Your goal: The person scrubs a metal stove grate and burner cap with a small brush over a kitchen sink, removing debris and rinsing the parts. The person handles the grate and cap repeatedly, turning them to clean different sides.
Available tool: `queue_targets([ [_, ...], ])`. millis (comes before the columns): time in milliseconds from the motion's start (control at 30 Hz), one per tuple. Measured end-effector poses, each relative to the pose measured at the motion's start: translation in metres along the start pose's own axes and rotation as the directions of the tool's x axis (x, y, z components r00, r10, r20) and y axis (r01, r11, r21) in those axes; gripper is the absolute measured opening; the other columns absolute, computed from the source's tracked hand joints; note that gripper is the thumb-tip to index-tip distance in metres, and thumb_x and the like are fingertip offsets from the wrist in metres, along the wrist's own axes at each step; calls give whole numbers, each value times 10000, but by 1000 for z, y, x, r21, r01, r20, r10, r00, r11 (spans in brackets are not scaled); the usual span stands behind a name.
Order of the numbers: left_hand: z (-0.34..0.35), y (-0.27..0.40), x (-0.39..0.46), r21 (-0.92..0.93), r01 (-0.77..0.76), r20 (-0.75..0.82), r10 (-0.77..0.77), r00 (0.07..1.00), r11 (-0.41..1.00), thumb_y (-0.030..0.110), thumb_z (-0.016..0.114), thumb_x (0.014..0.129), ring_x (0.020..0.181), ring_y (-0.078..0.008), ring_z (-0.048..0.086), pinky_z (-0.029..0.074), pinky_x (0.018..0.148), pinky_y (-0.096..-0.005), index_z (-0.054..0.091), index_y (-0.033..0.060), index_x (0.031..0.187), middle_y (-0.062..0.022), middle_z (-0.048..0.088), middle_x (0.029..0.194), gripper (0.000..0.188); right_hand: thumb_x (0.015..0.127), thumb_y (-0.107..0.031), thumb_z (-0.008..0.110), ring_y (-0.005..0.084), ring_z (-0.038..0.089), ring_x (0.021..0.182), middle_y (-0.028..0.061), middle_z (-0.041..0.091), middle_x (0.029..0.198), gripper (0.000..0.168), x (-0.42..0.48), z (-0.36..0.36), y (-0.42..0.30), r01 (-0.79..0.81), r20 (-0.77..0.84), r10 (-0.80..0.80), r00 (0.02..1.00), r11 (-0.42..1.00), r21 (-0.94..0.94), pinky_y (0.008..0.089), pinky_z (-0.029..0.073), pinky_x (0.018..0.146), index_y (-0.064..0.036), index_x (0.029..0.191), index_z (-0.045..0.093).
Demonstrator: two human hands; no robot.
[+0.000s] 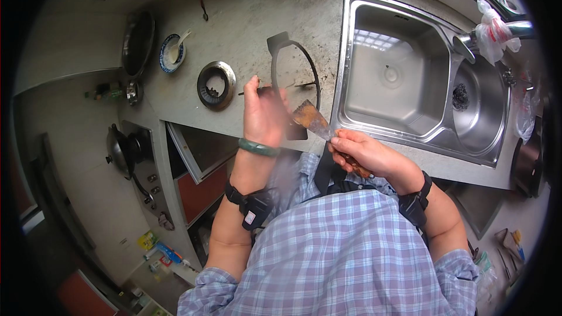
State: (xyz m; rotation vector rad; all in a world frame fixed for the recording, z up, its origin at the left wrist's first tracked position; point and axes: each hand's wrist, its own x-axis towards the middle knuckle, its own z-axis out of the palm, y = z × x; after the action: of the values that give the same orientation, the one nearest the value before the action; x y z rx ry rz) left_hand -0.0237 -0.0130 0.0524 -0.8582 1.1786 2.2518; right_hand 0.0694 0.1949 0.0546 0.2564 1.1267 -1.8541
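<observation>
My left hand (264, 111), below a green bangle, grips a dark metal pan support ring (312, 63) from a gas stove, holding it tilted above the counter. In my right hand (358, 151) is a scraper (312, 118) with a rusty, flared blade, which reaches to the lower part of the ring. Whether the blade touches the ring cannot be told. Left of the ring, a round metal burner ring (229, 79) lies on the counter. Dark crumbs are scattered on the counter (263, 4) between the ring and the sink.
A steel double sink (347, 52) is at the right, with a steel scourer (460, 96) in its small basin and a bag-wrapped faucet (522, 29). Leftward are a patterned bowl (164, 63) with a white spoon, a large pan (138, 43) and a lidded wok (120, 151). An open cabinet door (189, 153) juts below the counter.
</observation>
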Motion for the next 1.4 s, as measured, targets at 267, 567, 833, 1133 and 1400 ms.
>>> queue_targets([
  [267,20,-8,-1,65,-116,-103,122,987,991,511,498,857,652,-197,471,400,638,-303,463,99,758,-64,519,694,425,969,-333,435,57,386,419,3,486,591,315,13,0,9,22,-5,-22,1000,1000,17,215,294,358,-80,782,447],
  [567,33,-11,3,-40,-19,-53,17,998,999,485,475,871,676,-186,508,436,680,-320,471,107,723,-27,498,633,406,976,-269,434,75,444,526,0,472,671,233,18,9,-10,58,-40,-50,998,968,246,196,358,467,-82,839,444],
  [833,46,-15,-5,83,-28,-66,34,997,996,460,470,886,570,-110,457,400,553,-264,456,160,686,40,479,619,361,987,-271,421,70,445,513,-1,465,662,250,22,1,-15,113,-67,-101,993,974,197,197,367,459,-86,819,425],
  [1133,64,-22,-14,94,-38,-83,46,995,995,465,492,887,587,-101,468,414,584,-247,463,167,674,42,483,623,367,927,-172,505,89,482,549,19,510,704,137,-1,-1,-9,45,-73,-25,997,957,285,218,400,475,-38,949,486],
  [1400,60,-46,-9,54,-61,-7,61,998,997,414,425,919,784,-122,517,414,781,-328,554,97,951,9,570,823,344,938,-144,461,91,470,567,15,478,717,176,-10,0,-2,72,-147,-26,989,945,319,231,408,487,-48,1084,472],
])
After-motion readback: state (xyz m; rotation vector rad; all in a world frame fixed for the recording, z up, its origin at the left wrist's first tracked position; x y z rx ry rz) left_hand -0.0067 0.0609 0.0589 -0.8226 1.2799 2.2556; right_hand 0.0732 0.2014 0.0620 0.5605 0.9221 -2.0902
